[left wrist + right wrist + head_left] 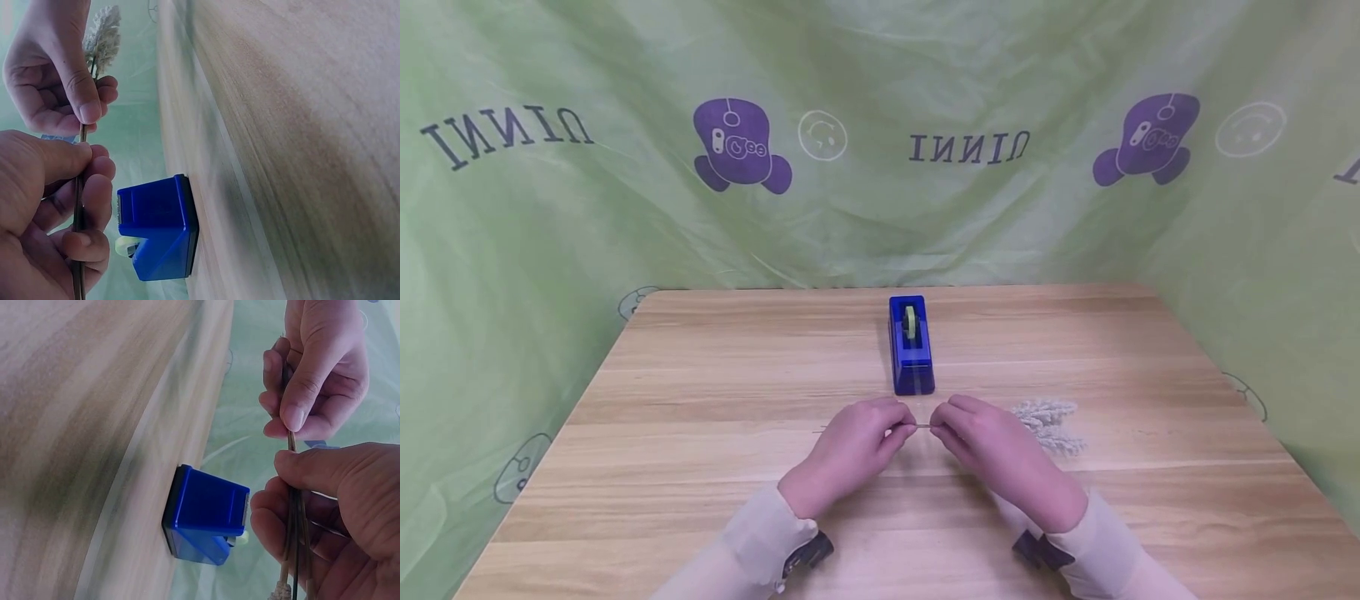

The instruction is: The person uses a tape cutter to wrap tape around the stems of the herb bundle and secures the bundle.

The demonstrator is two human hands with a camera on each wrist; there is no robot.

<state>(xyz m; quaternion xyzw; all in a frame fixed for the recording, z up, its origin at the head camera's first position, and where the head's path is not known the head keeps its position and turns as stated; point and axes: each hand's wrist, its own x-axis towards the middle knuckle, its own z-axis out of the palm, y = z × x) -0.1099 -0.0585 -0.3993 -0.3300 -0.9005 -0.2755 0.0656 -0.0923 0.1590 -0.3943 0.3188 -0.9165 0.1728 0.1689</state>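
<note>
A small bundle of thin brown stems with fluffy whitish flower heads (1048,427) runs sideways between my two hands, over the table. My left hand (856,443) pinches the stems (79,215) between thumb and fingers, and their thin ends stick out past it on the left. Close beside it, my right hand (1000,450) pinches the same bundle nearer the flower heads. Only a short piece of stem shows between the fingertips. In the right wrist view several stems (295,519) spread apart across the right fingers.
Just beyond my hands a blue tape dispenser (913,375) stands on the wood-grain table (737,350), holding a pale yellow-green roll (911,322). A green printed curtain (865,225) hangs behind the table and along both sides.
</note>
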